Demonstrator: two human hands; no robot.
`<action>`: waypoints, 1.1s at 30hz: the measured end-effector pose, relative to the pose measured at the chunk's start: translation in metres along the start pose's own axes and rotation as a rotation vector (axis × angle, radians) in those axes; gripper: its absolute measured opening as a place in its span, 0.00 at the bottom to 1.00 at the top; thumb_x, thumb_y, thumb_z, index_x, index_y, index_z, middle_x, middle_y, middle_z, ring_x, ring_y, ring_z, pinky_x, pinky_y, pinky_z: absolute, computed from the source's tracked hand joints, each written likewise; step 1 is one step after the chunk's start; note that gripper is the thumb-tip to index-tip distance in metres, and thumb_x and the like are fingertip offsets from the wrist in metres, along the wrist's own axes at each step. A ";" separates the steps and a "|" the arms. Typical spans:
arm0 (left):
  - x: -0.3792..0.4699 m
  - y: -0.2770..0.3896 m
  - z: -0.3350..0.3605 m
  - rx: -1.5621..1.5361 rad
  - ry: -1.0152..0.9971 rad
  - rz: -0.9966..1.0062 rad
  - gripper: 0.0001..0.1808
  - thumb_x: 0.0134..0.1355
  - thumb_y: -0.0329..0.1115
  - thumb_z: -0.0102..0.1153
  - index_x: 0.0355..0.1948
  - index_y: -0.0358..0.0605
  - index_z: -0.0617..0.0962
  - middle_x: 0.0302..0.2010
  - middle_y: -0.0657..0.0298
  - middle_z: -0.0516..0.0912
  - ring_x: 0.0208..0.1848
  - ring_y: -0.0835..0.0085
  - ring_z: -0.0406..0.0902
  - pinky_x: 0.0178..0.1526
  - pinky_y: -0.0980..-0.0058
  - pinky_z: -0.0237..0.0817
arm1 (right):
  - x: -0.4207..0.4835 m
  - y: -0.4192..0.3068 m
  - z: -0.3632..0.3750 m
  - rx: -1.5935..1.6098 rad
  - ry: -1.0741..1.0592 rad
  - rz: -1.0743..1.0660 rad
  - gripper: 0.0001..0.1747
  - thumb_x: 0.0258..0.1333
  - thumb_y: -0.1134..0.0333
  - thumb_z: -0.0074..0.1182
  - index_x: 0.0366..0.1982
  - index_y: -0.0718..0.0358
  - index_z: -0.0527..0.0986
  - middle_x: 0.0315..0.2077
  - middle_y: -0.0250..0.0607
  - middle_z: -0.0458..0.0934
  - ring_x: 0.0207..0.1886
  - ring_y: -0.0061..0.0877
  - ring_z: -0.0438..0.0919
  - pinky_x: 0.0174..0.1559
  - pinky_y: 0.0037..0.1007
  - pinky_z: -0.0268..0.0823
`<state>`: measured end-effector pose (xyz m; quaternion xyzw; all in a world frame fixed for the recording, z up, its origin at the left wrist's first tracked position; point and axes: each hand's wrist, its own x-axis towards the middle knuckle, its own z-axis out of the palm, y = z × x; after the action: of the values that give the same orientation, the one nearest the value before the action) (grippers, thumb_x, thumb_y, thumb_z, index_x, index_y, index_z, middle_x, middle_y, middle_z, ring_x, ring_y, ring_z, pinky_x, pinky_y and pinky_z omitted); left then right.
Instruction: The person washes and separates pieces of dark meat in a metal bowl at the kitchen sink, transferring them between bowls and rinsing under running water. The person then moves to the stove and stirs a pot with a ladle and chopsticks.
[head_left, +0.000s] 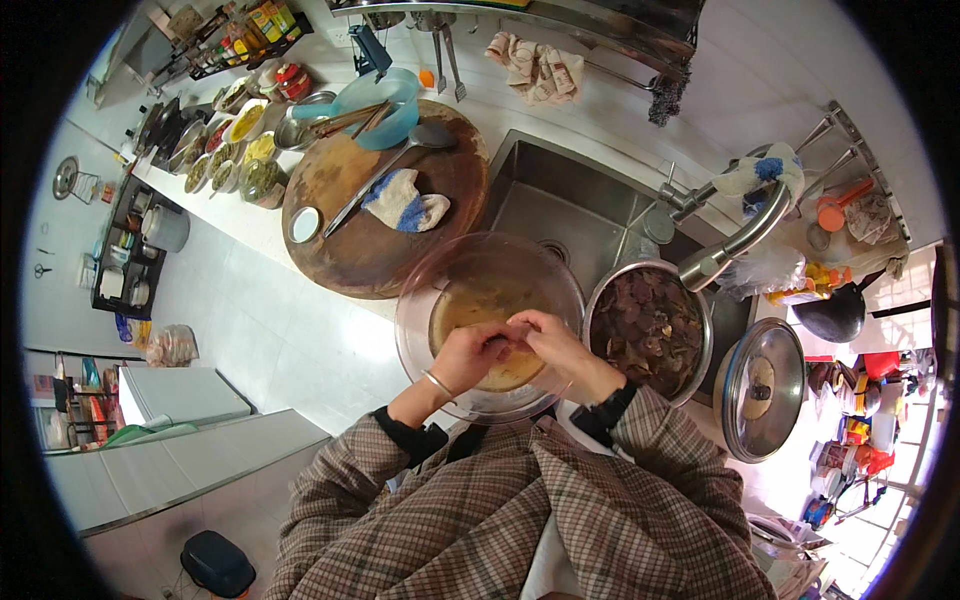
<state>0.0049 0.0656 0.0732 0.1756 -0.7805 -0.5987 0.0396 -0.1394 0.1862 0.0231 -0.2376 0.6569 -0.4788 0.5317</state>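
Note:
My left hand (471, 355), with a bangle at the wrist, is curled above a large clear bowl (415, 341). The fingers of my right hand (556, 343) meet it fingertip to fingertip over the same bowl. Whatever may be between the fingers is hidden by the hands. Cloudy yellowish-brown liquid (480, 300) lies in the bottom of the bowl. Just right of the bowl stands a metal pot (703, 330) full of dark reddish-brown leaf-like pieces (645, 322).
A round wooden chopping board (330, 247) carries a wok spatula (375, 184), a striped cloth (409, 201) and a blue plastic basin (382, 97). Behind the bowl is a steel sink (547, 184); a faucet (739, 232) overhangs the pot. A glass lid (780, 390) leans at right.

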 end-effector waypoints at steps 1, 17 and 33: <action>-0.007 -0.006 -0.003 -0.110 0.019 -0.029 0.07 0.63 0.28 0.56 0.41 0.39 0.79 0.32 0.58 0.83 0.34 0.71 0.82 0.42 0.77 0.73 | 0.010 -0.003 -0.004 -0.293 -0.003 -0.137 0.14 0.63 0.68 0.49 0.49 0.64 0.72 0.41 0.43 0.79 0.43 0.38 0.79 0.47 0.36 0.72; -0.048 -0.059 -0.017 -0.860 0.073 -0.399 0.12 0.69 0.36 0.53 0.42 0.37 0.80 0.37 0.62 0.83 0.39 0.73 0.80 0.47 0.73 0.72 | 0.116 0.016 0.044 -1.215 0.047 -0.275 0.09 0.54 0.72 0.50 0.36 0.63 0.78 0.43 0.51 0.75 0.48 0.45 0.76 0.49 0.41 0.70; 0.072 0.014 0.133 0.032 -0.203 0.278 0.15 0.60 0.27 0.57 0.48 0.36 0.78 0.50 0.50 0.80 0.50 0.62 0.79 0.52 0.68 0.71 | -0.110 -0.032 -0.136 -0.742 0.460 -0.116 0.17 0.51 0.75 0.56 0.46 0.66 0.74 0.44 0.47 0.79 0.46 0.40 0.79 0.49 0.32 0.71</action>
<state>-0.1020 0.1676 0.0388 0.0051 -0.8067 -0.5895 0.0403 -0.2366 0.3143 0.0995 -0.3361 0.8712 -0.2799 0.2228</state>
